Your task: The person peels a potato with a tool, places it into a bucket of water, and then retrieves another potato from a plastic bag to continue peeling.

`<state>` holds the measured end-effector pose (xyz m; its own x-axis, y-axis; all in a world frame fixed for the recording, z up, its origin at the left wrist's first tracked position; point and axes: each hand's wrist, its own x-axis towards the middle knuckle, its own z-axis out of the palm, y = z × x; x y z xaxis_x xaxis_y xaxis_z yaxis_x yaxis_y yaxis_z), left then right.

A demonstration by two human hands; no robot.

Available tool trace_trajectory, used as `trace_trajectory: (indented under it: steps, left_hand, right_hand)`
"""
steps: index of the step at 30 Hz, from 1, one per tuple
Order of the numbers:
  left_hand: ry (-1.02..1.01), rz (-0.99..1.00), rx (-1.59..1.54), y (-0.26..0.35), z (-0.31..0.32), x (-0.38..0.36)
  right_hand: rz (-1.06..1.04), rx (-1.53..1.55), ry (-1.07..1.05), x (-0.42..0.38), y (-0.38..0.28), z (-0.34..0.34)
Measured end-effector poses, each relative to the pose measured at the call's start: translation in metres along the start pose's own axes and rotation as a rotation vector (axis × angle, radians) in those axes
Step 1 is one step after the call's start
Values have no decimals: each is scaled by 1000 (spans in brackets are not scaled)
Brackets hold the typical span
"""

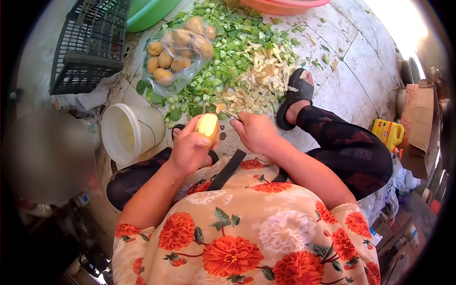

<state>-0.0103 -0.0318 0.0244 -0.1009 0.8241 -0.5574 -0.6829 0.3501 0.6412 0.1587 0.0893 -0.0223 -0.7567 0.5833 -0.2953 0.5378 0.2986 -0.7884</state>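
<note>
My left hand (189, 147) is closed around a potato (207, 126). The side facing up is bare pale yellow, and brown skin shows along its right edge. Closed on a slim metal peeler (230, 114), my right hand (257, 130) is just right of the potato. A bit of peel (220, 108) is at the tool's tip, and most of its handle is hidden in my fist. Beyond my hands, a heap of potato peelings (266, 71) lies on the floor beside chopped green leaves and stalks (221, 52).
Several unpeeled potatoes sit in a clear plastic bag (178, 54) on the greens. A white bucket (137, 133) stands at left, near a black crate (90, 52). Green (151, 13) and pink (285, 5) basins are at the back. A yellow jug (387, 134) stands right of my leg.
</note>
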Motion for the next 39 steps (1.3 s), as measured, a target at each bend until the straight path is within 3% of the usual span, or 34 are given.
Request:
trace_trajectory:
  steps: [1,5,8,10,12,15,17,18,20,24,26,31,33,34,36,39]
  left_hand:
    - [-52,-20,-21,2,4,-2]
    - [32,-9,-62,8,3,1]
    - [19,0,-167,3,-8,6]
    - [27,7,-125,3,-3,5]
    - [33,17,-81,2,-3,5]
    - [-39,-60,-53,-2,-3,4]
    - [-179,-45,-91,3,4,3]
    - [-181,-40,-90,5,2,6]
    - [46,-7,-87,3,-6,7]
    - [74,24,-59,-2,-12,10]
    - [67,26,-61,-1,-5,10]
    - [-1,11,-11,1,-2,7]
    - [3,-28,90,4,7,-1]
    - [-75,-75,82,11,14,-4]
    - [-33,-33,64,11,10,0]
    - [10,-28,-1,15,12,2]
  right_hand:
    - [127,-50,32,5,6,-1]
    - [103,69,58,-1,-10,-14]
    - [16,145,36,-9,-27,-16]
    - [-183,38,-5,-14,-32,-10]
    - [-167,40,-9,-14,-34,-7]
    - [-88,1,23,-5,-14,2]
    - [149,-13,90,7,17,8]
    - [144,-15,93,8,11,3]
    - [51,91,121,2,-3,-5]
    - [-19,191,54,-10,-26,-9]
    - [-156,103,8,-15,-32,-8]
    - [-90,131,-58,-11,-23,-9]
    - [125,33,-8,2,-4,0]
    - [131,37,4,3,3,-1]
    - [212,34,64,7,9,-6]
    - [137,66,48,0,-6,-15]
